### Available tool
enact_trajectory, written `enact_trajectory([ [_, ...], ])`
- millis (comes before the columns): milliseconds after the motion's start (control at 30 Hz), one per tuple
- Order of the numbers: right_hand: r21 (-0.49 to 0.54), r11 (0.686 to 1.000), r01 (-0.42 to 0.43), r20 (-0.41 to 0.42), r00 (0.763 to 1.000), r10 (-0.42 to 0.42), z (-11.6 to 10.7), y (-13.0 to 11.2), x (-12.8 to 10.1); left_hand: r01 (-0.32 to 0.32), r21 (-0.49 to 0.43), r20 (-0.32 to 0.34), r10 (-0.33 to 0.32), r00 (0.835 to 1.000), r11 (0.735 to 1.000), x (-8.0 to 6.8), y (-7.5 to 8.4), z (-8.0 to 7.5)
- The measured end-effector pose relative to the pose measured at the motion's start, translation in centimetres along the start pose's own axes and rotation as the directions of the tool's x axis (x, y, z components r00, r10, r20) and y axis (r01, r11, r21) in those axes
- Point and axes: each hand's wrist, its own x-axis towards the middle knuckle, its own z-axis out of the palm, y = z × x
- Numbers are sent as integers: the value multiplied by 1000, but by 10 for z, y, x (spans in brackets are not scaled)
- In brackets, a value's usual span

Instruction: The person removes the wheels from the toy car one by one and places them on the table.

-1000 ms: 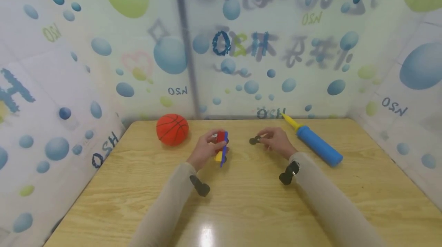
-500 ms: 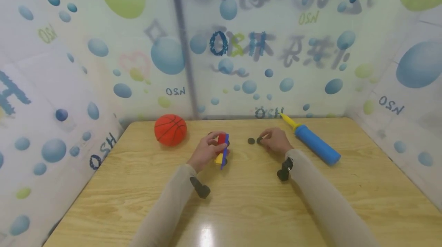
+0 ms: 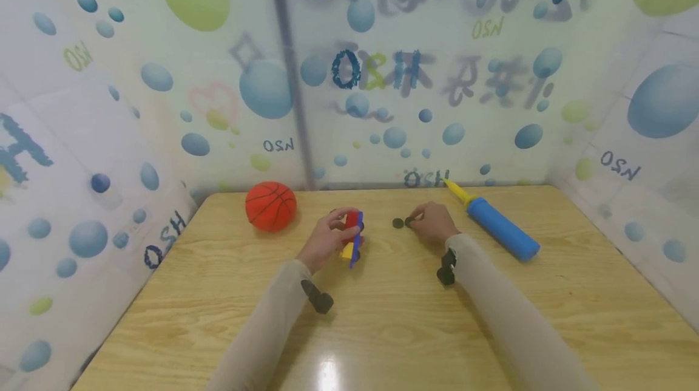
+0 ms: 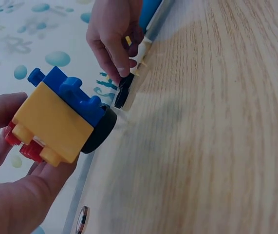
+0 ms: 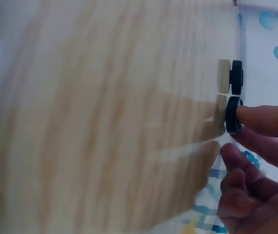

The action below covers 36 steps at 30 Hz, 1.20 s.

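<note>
My left hand grips a toy block vehicle above the table, its fingers round the red part. The toy has yellow and blue blocks and a black wheel beneath. It is tilted on its side, blue base towards the right. My right hand pinches a black toy wheel at the tabletop, with fingertips on its face and edge. Just left of that wheel in the head view lies a second black wheel, close beside it. The remaining right fingers are curled in the right wrist view.
A red toy basketball sits at the back left of the wooden table. Right of my right hand lies a blue pump with a yellow tip. A small dark-rimmed disc stands out low in the left wrist view. Patterned walls enclose the table.
The two black wheels, overlapping at my right fingertips a second ago, now lie side by side. My right hand has lowered slightly with one wheel. The left hand keeps its grip on the toy.
</note>
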Motion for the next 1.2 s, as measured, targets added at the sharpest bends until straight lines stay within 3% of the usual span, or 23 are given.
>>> enact_trajectory([
  [233,58,998,-39,22,999,38,-1,-3,-8,1,-22,15,-1,1000,1000,2,-2,3],
  [567,-2,997,75,-9,997,-75,-9,-7,-10,5,-2,23,-5,1000,1000,0,0,5],
  [767,64,992,112,-30,993,-111,-10,-22,-21,10,-11,13,-10,1000,1000,1,2,7],
  [1000,164,963,215,-37,977,-211,-9,-50,-38,21,-33,-21,-22,1000,999,6,-1,10],
  [1200,211,927,311,-22,949,-314,-3,-65,-48,8,-70,-33,-11,999,997,8,-2,13],
])
